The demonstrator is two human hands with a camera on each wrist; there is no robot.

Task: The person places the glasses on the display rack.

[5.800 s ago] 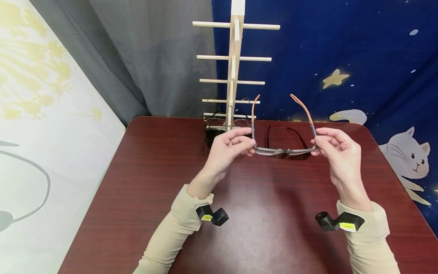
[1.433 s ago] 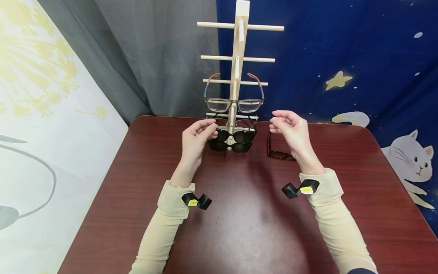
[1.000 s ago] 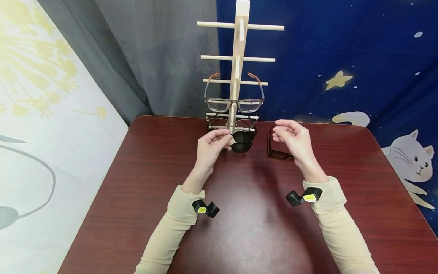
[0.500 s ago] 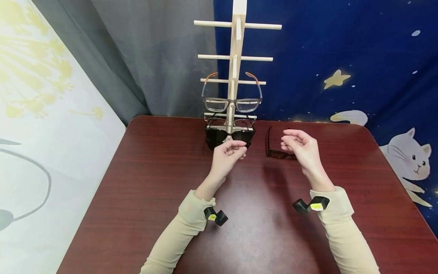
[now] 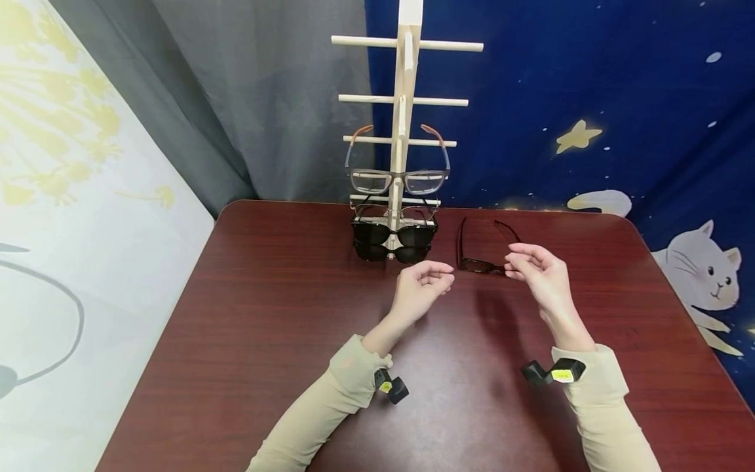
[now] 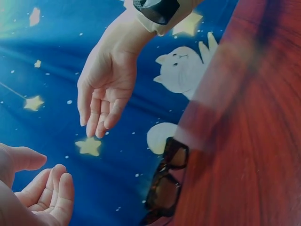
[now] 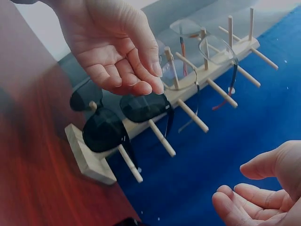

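My left hand (image 5: 421, 288) is over the table just left of the sunglasses, its fingers loosely bent around nothing. My right hand (image 5: 545, 282) overlaps the right side of dark tortoiseshell sunglasses (image 5: 479, 265) in the head view; the left wrist view has this hand (image 6: 106, 94) apart from them, fingers relaxed and holding nothing. The sunglasses (image 6: 162, 190) lie on the table with temples unfolded, pointing back. Left of them, grey-framed eyeglasses (image 5: 426, 182) with orange temple tips hang on a wooden eyewear rack (image 5: 405, 78).
Below the grey pair, the rack carries thin metal-framed glasses (image 5: 371, 211) and two black sunglasses (image 5: 415, 235). Bare pegs (image 5: 451, 46) stick out sideways higher up. The rack stands near the back edge of the dark red table (image 5: 265, 295), before grey and blue curtains.
The grey eyeglasses, held in both hands in the oldest frame, now hang on the rack. Both hands have since left them and moved right and nearer, toward the tortoiseshell sunglasses.
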